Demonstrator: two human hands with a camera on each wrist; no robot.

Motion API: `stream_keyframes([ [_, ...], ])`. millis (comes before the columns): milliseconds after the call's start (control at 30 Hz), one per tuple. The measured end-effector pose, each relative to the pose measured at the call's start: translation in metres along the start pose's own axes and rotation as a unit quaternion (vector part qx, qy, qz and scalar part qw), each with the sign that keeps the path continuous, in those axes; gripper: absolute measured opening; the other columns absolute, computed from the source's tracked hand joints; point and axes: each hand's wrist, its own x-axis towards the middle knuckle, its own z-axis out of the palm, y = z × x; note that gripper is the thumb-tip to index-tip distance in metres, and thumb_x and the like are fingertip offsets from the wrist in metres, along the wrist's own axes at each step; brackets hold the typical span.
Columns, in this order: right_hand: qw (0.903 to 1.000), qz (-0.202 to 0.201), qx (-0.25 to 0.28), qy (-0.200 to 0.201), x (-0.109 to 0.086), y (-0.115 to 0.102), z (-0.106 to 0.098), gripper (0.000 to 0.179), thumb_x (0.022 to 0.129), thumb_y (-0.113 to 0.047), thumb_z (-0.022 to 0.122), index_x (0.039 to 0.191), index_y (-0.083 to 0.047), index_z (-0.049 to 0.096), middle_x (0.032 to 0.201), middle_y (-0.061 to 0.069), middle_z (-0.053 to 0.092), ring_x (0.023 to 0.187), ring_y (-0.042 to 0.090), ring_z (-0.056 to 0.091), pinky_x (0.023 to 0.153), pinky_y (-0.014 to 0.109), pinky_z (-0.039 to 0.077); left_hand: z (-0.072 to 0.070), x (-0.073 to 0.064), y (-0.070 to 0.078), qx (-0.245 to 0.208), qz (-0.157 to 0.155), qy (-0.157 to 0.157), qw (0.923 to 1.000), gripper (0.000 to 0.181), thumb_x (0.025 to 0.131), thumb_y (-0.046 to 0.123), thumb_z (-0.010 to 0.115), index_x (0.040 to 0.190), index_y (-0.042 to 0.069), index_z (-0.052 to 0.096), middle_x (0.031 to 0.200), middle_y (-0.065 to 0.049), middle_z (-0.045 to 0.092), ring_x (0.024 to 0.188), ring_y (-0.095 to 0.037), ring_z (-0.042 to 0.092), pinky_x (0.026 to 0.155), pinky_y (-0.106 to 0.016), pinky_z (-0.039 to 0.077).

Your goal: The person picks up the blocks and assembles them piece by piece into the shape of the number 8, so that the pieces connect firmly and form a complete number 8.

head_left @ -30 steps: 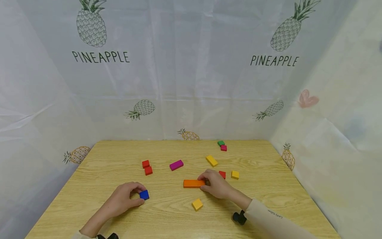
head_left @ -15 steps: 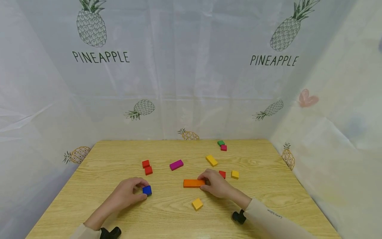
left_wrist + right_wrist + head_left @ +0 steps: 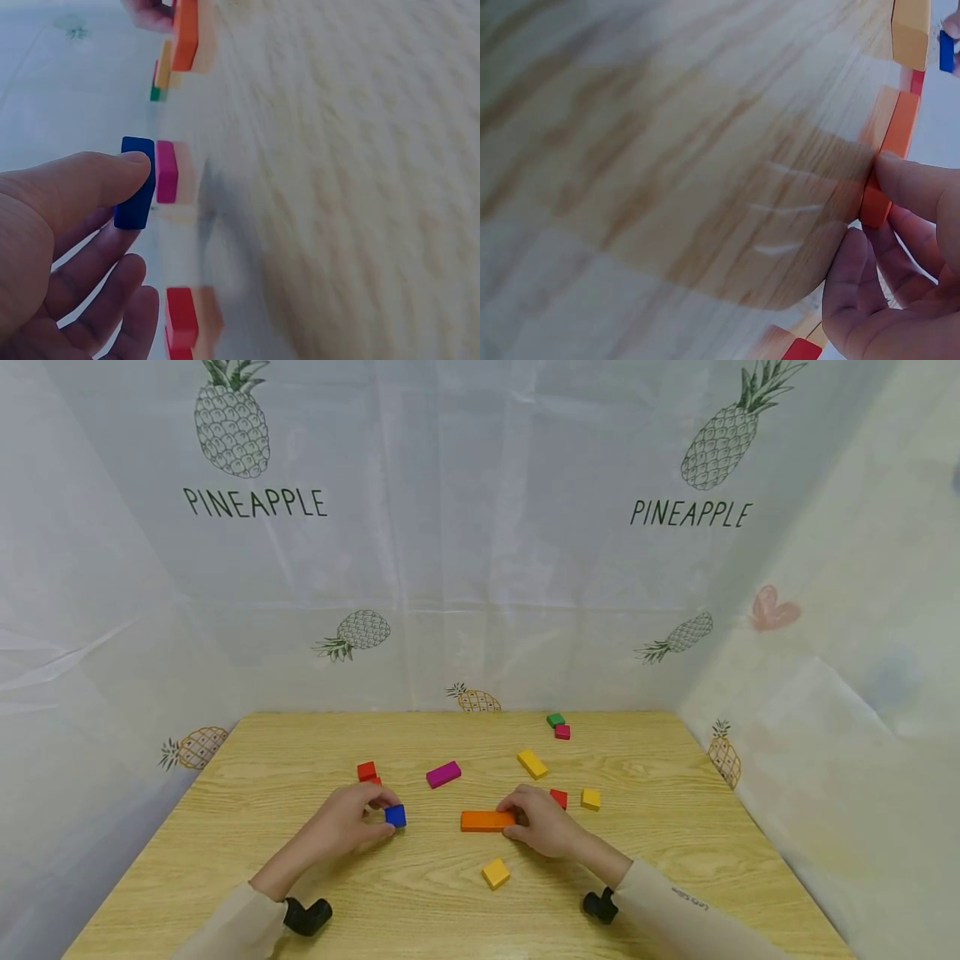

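Observation:
My left hand (image 3: 348, 820) pinches a small blue block (image 3: 395, 816) between thumb and fingers. In the left wrist view the blue block (image 3: 136, 184) appears lifted off the table. My right hand (image 3: 546, 822) grips the right end of a long orange block (image 3: 483, 822), which lies flat on the table. Thumb and fingers close on that orange block (image 3: 896, 135) in the right wrist view. Between the hands and farther back lies a magenta block (image 3: 444, 775). Just behind my left hand are two red blocks (image 3: 367, 771), one partly hidden by the hand.
A yellow block (image 3: 496, 873) lies nearer the front. Behind and right of my right hand are a red block (image 3: 558, 797), a square yellow block (image 3: 591, 799) and a longer yellow block (image 3: 532, 764). Green (image 3: 556, 720) and pink (image 3: 562, 732) blocks sit at the table's back edge.
My left hand has moved right and away from me with the blue block, toward the orange block. It now partly covers one red block. My right hand and the orange block have stayed put.

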Motion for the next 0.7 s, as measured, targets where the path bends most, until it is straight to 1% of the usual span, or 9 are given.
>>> stream_keyframes([
  [200,1.0000,0.000,-0.004,0.001,0.000,0.001,0.001,0.020,0.096,-0.013,0.080,0.114,-0.007,0.075,0.103,0.002,0.066,0.087,0.015,0.053,0.078,0.027,0.046,0.004,0.014,0.009,-0.015,0.005,-0.001,0.9999,0.027,0.090,0.019,0.087,0.115,0.021,0.076,0.110,0.010,0.072,0.105,-0.018,0.066,0.087,-0.038,0.058],
  [400,1.0000,0.002,-0.007,0.002,-0.001,0.001,0.000,0.020,0.096,-0.014,0.081,0.114,-0.008,0.075,0.103,0.000,0.065,0.087,0.013,0.052,0.078,0.027,0.046,0.009,0.029,0.019,-0.020,0.018,-0.002,0.9996,0.026,0.091,0.019,0.087,0.115,0.021,0.077,0.110,0.009,0.072,0.104,-0.017,0.064,0.089,-0.039,0.058],
  [533,1.0000,0.002,-0.009,0.002,-0.001,0.000,0.000,0.020,0.096,-0.014,0.080,0.114,-0.008,0.075,0.104,0.001,0.066,0.088,0.013,0.053,0.079,0.028,0.047,0.013,0.038,0.024,-0.032,0.017,-0.005,0.9993,0.025,0.091,0.019,0.086,0.115,0.020,0.077,0.109,0.009,0.072,0.104,-0.017,0.063,0.091,-0.040,0.058],
  [700,1.0000,0.004,-0.008,-0.002,-0.001,-0.002,-0.001,0.020,0.096,-0.013,0.080,0.115,-0.007,0.075,0.104,0.002,0.066,0.088,0.014,0.053,0.080,0.028,0.047,0.020,0.048,0.027,-0.024,0.020,-0.010,0.9995,0.026,0.091,0.019,0.086,0.115,0.019,0.077,0.110,0.007,0.072,0.103,-0.017,0.063,0.091,-0.040,0.057],
])
